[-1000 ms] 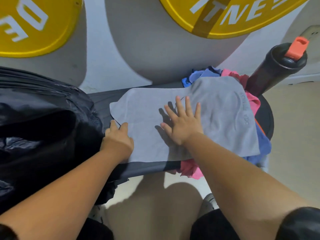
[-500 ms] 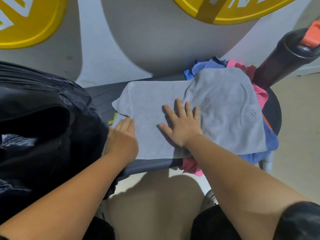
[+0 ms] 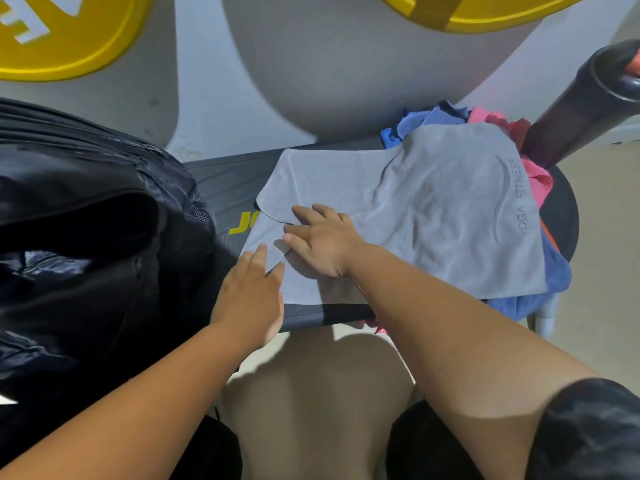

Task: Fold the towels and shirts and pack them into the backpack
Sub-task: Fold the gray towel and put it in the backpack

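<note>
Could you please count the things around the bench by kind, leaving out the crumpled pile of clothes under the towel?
Grey towel: 1
Black backpack: 1
Black bottle: 1
Yellow discs: 2
Total: 5

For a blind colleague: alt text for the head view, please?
A person's left hand and right hand rest flat on the left end of a grey towel spread over a dark bench. A black backpack sits left; blue and pink clothes lie under the towel's right end.
</note>
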